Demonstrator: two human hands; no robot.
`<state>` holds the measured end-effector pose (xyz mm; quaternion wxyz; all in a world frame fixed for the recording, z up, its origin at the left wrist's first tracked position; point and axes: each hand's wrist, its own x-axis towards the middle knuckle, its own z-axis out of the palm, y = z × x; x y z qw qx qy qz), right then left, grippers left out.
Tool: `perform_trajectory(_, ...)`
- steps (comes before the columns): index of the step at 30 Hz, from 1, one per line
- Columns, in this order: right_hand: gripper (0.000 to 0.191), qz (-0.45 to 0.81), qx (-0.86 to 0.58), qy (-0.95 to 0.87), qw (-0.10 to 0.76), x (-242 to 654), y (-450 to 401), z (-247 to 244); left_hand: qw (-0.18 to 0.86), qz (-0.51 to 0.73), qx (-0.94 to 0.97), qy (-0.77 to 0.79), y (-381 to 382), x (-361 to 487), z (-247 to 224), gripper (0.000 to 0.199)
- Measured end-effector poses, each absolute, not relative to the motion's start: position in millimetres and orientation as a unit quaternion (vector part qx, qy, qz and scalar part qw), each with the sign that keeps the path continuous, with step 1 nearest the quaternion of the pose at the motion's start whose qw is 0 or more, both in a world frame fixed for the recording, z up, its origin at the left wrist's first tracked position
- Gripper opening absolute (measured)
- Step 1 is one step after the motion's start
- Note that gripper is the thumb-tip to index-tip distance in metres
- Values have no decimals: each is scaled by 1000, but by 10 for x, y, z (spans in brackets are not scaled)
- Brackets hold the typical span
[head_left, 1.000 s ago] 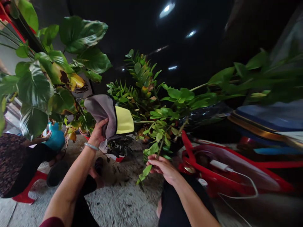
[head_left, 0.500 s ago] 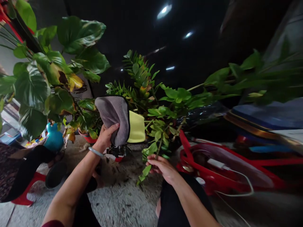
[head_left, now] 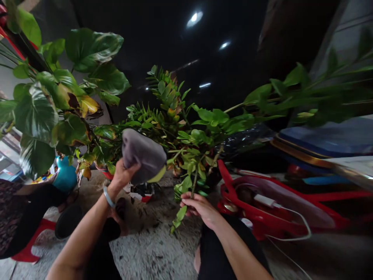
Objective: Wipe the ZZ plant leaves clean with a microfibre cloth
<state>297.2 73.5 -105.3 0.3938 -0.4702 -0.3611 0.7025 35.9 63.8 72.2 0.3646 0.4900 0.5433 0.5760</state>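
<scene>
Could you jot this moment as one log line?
left hand: holds grey-and-yellow cloth | right hand: pinches leafy stem | left side: turquoise gourd-shaped object

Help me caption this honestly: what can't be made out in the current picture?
All in the head view:
Grey-and-yellow soft cloth: its yellow side is mostly hidden by its grey side.
Bare left hand: most of its fingers are behind the cloth.
Seated person in dark patterned clothing: cut off by the left edge.
Long green leafy branch, far right: blurred and cut off by the right edge.
</scene>
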Motion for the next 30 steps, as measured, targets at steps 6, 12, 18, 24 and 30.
perform_trajectory(6, 15, 701, -471, -350, 406, 2909, 713, -1015, 341, 621, 386, 591, 506, 245, 533, 30)
perform_trajectory(12, 14, 698, -483, -359, 388, 2944, 734, -1067, 449, 535, 436, 568, -67, 213, 504, 37)
perform_trajectory(18, 14, 698, -487, -349, 394, 2870, 734, -1057, 349, 755, 297, 469, 478, -21, 965, 37)
perform_trajectory(24, 11, 699, -476, -358, 395, 2899, 742, -1065, 452, 530, 339, 633, 205, 108, 37, 32)
perform_trajectory(30, 13, 700, -477, -363, 389, 2958, 737, -1094, 487, 582, 344, 553, -90, 113, 425, 41)
